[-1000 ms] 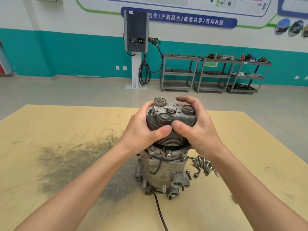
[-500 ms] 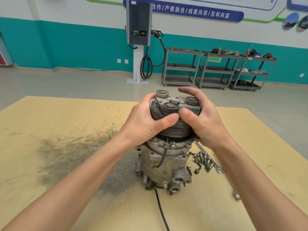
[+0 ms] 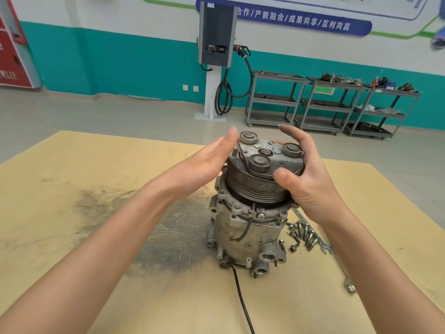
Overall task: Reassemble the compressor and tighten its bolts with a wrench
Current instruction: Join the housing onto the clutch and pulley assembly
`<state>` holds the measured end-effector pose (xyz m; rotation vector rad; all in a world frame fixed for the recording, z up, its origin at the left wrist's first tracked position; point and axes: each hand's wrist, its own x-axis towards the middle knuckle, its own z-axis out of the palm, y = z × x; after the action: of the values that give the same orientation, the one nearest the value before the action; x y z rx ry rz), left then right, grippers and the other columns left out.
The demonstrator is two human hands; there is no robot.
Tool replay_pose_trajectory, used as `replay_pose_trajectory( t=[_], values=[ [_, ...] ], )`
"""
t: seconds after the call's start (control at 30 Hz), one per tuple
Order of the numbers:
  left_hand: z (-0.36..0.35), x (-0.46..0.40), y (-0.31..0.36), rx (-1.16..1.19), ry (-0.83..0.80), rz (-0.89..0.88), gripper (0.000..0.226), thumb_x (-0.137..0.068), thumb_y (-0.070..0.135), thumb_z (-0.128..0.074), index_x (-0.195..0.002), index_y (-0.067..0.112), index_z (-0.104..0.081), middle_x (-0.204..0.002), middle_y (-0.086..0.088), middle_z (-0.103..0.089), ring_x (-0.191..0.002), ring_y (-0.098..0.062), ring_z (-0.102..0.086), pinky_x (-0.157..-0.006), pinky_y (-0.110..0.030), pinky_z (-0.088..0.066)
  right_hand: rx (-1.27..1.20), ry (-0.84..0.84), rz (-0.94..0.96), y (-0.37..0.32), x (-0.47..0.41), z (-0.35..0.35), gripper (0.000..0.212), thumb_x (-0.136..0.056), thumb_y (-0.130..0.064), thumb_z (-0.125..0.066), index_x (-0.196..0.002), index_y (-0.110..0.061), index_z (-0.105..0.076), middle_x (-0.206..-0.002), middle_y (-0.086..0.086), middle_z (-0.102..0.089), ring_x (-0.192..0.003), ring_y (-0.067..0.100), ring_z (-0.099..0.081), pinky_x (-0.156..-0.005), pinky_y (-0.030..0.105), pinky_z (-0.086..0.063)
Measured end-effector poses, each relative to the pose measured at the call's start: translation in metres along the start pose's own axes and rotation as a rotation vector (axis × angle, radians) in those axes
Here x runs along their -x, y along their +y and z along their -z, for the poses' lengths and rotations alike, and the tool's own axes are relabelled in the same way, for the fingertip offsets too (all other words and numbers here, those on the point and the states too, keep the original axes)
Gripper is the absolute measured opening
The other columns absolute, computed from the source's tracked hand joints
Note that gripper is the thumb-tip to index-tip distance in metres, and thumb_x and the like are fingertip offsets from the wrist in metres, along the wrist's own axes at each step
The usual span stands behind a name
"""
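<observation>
While the compressor [image 3: 248,227] stands upright on the yellow worktable [image 3: 72,189], I see my left hand [image 3: 207,162] has let go of the clutch pulley [image 3: 260,179]: a second ago its thumb and fingers were wrapped round the rim, and now the fingers are straight and together, the palm flat against the left side of the pulley, just touching or nearly so. I take that as a sign the pulley has gone onto its seat and no longer needs two hands to steady it. To the right, my right hand [image 3: 310,182] still holds on, thumb pressed on the front plate [image 3: 269,153] and fingers curled over the far edge. The pulley sits a little tilted in this view, so I cannot tell whether it is fully home on the nose of the housing.

Farther right, the loose bolts [image 3: 303,233] lie in a heap on the table just beside the compressor's base, with the wrench [image 3: 337,259] next to them, partly hidden behind my right forearm. Nothing is bolted yet, I judge; picking up a bolt looks like the step that follows.
</observation>
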<state>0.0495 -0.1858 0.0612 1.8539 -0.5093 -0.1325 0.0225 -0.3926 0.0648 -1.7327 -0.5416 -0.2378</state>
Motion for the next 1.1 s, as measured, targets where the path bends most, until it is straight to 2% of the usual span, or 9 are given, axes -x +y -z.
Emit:
replay_pose_trajectory(
  t=[0.13,0.2,0.33,0.43,0.5,0.57,0.77,0.9,1.1],
  values=[
    [0.006,0.003,-0.007,0.05,0.037,0.021,0.058,-0.08,0.078,-0.025,-0.12,0.045,-0.051,-0.13,0.023,-0.056,-0.121,0.011,-0.05,-0.103,-0.015,-0.034,-0.002,0.0,-0.033,0.003,0.007,0.004,0.108,-0.055,-0.072,-0.078,-0.145,-0.033,-0.032,-0.127,-0.003,-0.06,-0.113,0.016,-0.064,-0.09,0.03,-0.055],
    [0.01,0.008,-0.014,0.029,0.054,0.034,0.053,-0.087,0.068,-0.025,-0.124,0.04,-0.051,-0.128,0.024,-0.056,-0.12,0.011,-0.051,-0.101,-0.012,-0.036,-0.012,-0.015,-0.042,0.003,0.01,0.005,0.109,-0.056,-0.068,-0.08,-0.146,-0.034,-0.029,-0.13,0.001,-0.059,-0.115,0.018,-0.064,-0.091,0.031,-0.055],
    [0.021,0.023,-0.031,-0.087,0.028,0.083,0.066,-0.088,0.059,-0.033,-0.142,0.023,-0.044,-0.139,0.015,-0.052,-0.128,0.004,-0.045,-0.112,-0.023,-0.034,0.04,-0.023,-0.055,-0.003,0.011,0.005,0.122,-0.047,-0.072,-0.082,-0.148,-0.038,-0.023,-0.14,-0.002,-0.051,-0.124,0.011,-0.055,-0.105,0.041,-0.048],
    [0.026,0.031,-0.038,-0.132,0.007,0.095,0.069,-0.084,0.059,-0.04,-0.143,0.023,-0.042,-0.141,0.015,-0.049,-0.126,0.01,-0.044,-0.102,-0.007,-0.036,0.312,-0.024,-0.016,-0.02,-0.001,0.01,0.112,-0.048,-0.07,-0.076,-0.144,-0.046,-0.023,-0.149,-0.01,-0.039,-0.134,-0.005,-0.037,-0.107,0.019,-0.033],
    [0.03,0.035,-0.041,-0.12,0.021,0.085,0.07,-0.083,0.058,-0.045,-0.143,0.022,-0.042,-0.142,0.015,-0.049,-0.125,0.012,-0.044,-0.104,-0.009,-0.036,0.565,-0.161,0.01,-0.041,-0.016,0.014,0.116,-0.047,-0.08,-0.068,-0.147,-0.046,-0.02,-0.149,-0.019,-0.033,-0.132,-0.012,-0.03,-0.103,0.011,-0.023],
    [0.036,0.039,-0.044,-0.114,0.032,0.078,0.072,-0.081,0.058,-0.049,-0.143,0.022,-0.041,-0.142,0.016,-0.049,-0.128,0.011,-0.042,-0.111,-0.018,-0.034,0.867,-0.409,-0.013,-0.063,-0.034,0.014,0.123,-0.046,-0.091,-0.06,-0.149,-0.046,-0.01,-0.153,-0.019,-0.027,-0.13,-0.011,-0.024,-0.107,0.018,-0.021],
    [0.045,0.051,-0.054,-0.161,0.047,0.054,0.092,-0.07,0.073,-0.066,-0.145,0.029,-0.036,-0.146,0.021,-0.042,-0.133,0.012,-0.035,-0.115,-0.024,-0.028,1.195,-0.904,-0.308,-0.092,-0.075,-0.011,0.126,-0.042,-0.079,-0.068,-0.144,-0.055,0.002,-0.157,-0.008,-0.023,-0.14,0.021,-0.034,-0.112,0.041,-0.035],
    [0.031,0.046,-0.056,-0.196,-0.03,0.061,0.114,-0.053,0.074,-0.074,-0.148,0.035,-0.025,-0.152,0.025,-0.032,-0.135,0.014,-0.028,-0.115,-0.024,-0.026,1.274,-0.989,-0.348,-0.087,-0.082,-0.019,0.113,-0.054,-0.069,-0.077,-0.137,-0.06,0.0,-0.15,-0.005,-0.028,-0.131,0.023,-0.042,-0.105,0.042,-0.045],
    [0.007,0.022,-0.064,-0.149,-0.126,0.03,0.121,-0.056,0.061,-0.083,-0.15,0.043,-0.009,-0.159,0.019,-0.015,-0.142,0.001,-0.021,-0.115,-0.027,-0.022,1.306,-1.005,-0.349,-0.083,-0.084,-0.017,0.101,-0.059,-0.065,-0.077,-0.135,-0.059,-0.011,-0.131,-0.011,-0.029,-0.12,0.022,-0.045,-0.094,0.039,-0.054]
  ],
)
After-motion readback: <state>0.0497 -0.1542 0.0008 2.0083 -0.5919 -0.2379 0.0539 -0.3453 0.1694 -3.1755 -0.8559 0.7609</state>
